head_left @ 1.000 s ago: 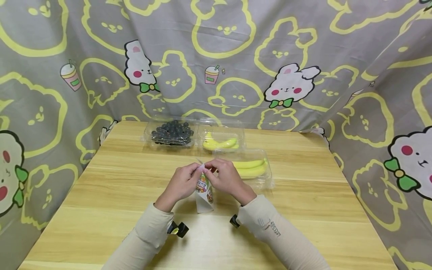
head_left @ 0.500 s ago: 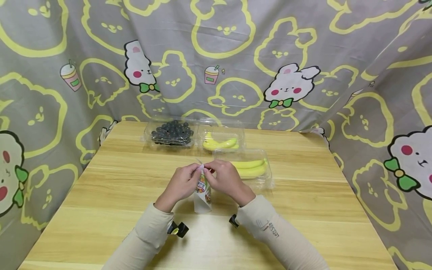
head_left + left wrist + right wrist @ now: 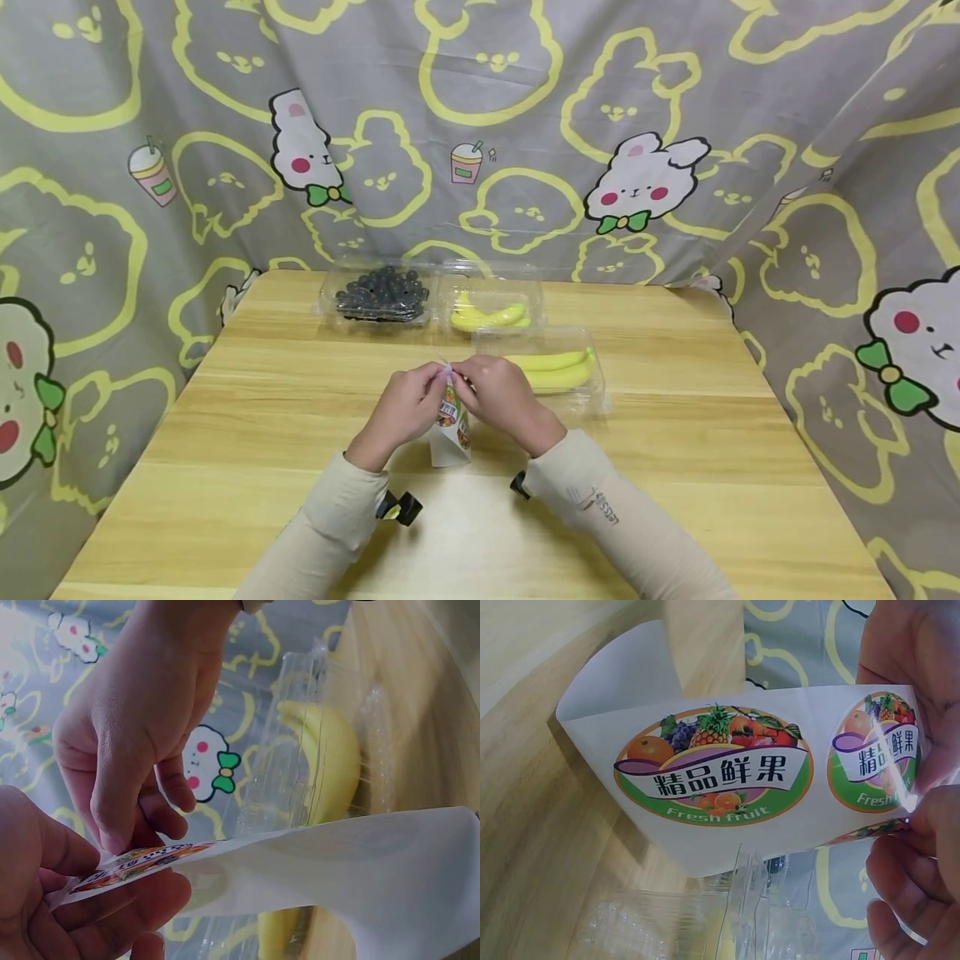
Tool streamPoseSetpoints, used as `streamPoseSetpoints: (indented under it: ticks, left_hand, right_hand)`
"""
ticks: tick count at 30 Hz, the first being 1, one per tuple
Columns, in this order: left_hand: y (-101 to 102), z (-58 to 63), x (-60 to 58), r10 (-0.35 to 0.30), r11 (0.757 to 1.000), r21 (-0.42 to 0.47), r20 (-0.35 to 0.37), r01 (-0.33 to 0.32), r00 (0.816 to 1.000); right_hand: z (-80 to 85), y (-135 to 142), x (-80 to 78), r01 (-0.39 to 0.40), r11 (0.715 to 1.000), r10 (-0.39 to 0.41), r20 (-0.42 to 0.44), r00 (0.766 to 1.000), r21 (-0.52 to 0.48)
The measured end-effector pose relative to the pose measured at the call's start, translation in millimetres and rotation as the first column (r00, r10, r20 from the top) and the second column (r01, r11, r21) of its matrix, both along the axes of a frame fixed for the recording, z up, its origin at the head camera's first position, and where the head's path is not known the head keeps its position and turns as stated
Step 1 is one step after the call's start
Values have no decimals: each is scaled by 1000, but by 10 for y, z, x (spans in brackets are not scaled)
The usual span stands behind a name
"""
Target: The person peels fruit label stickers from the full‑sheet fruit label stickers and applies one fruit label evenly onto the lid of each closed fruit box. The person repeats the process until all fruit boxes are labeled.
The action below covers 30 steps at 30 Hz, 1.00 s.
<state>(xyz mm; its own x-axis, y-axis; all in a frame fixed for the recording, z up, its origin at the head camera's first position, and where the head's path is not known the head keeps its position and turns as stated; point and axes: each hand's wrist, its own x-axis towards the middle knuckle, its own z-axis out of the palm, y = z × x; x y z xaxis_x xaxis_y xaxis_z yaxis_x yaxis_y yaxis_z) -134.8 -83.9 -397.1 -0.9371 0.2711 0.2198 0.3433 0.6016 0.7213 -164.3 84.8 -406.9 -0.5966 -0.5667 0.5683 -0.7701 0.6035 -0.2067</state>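
Note:
Both hands meet over the middle of the table around a strip of fruit stickers. My left hand pinches its top end from the left, while my right hand pinches the same end from the right. In the right wrist view the sticker strip is white, with oval "Fresh fruit" labels printed in colour. Its free end curls and hangs toward the table. The left wrist view has the right thumb and fingers at the strip's edge, and the left fingers under it. Whether a label is lifting cannot be made out.
Just beyond the right hand lies a clear plastic box of bananas. Farther back stand a clear box of dark grapes and another clear box with bananas. A patterned curtain surrounds the wooden table.
My right hand has turned slightly over the strip's top end, and the strip's lower end has swung a little left. My left hand keeps its hold. The head view has shifted slightly.

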Motion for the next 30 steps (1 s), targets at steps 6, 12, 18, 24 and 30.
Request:
streamPoseSetpoints:
  ticks: [6,12,18,24,30]
  left_hand:
    - [3,-1,6,7,1000,-18,-9,-7,1000]
    - [7,-7,2,2,1000,-18,-26,-2,1000]
    - [22,-5,-5,-4,1000,-15,-30,3,1000]
    - [26,8,3,-9,1000,-23,-34,8,999]
    - [25,14,18,-2,999,-43,-32,0,999]
  right_hand:
    - [11,-9,-2,-12,1000,12,1,1000,12]
    - [31,-13,7,-20,1000,20,6,1000,13]
    - [46,-12,15,-16,1000,16,16,1000,17]
    - [21,-9,11,-19,1000,19,23,1000,-1]
    - [5,4,18,-29,999,29,58,998,-17]
